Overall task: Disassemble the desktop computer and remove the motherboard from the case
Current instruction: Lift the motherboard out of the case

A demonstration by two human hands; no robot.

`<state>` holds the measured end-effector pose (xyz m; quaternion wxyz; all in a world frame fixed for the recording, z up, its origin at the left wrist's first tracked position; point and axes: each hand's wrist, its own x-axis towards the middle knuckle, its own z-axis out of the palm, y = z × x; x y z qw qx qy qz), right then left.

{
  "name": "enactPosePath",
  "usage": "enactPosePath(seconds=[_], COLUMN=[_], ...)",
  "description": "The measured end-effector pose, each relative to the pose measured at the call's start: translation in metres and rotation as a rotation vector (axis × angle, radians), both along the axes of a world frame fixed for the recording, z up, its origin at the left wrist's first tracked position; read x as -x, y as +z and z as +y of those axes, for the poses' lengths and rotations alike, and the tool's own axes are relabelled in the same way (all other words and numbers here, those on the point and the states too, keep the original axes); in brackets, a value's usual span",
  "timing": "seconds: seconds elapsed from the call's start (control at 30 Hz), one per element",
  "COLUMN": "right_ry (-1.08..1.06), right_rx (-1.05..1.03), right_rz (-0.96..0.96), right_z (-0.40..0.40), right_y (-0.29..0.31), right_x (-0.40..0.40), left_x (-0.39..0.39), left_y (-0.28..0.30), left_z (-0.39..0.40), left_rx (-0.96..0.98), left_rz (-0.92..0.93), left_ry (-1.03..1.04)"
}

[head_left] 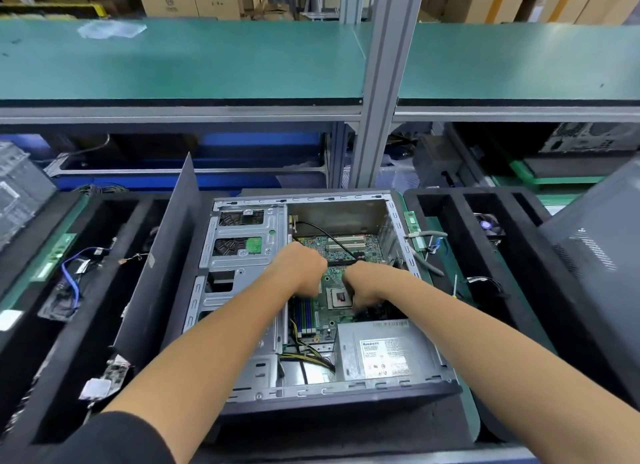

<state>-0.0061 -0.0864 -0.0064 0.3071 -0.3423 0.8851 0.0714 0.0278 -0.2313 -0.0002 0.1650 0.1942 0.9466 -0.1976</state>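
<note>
Both the left hand [300, 269] and right hand [363, 285] curl, grip unclear, over the motherboard [337, 252] lying inside the case [242, 255], a thin, stiff, fragile board best lifted by its edges.

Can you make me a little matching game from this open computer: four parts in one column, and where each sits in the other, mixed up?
Parts:
1. power supply
2. drive cage
3. motherboard
4. side panel

Places:
A. standing upright just outside the case, on its left
B. near right corner of the case
C. under both hands, mid-case
D. left side of the case, far half

Pairs: 1-B, 2-D, 3-C, 4-A
</note>
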Motion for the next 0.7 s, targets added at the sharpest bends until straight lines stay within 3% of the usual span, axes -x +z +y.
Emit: enactPosePath(seconds=[0.53, 0.7], right_ry=[-0.051, 0.067], right_rx=[0.001, -0.052], right_rz=[0.011, 0.057], right_z=[-0.008, -0.018], right_y=[-0.004, -0.016], right_x=[0.008, 0.006], left_x=[-0.001, 0.000], left_y=[0.002, -0.001], left_z=[0.002, 0.000], left_rx=[0.037, 0.011], left_rz=[-0.013, -0.002], left_ry=[-0.013, -0.013])
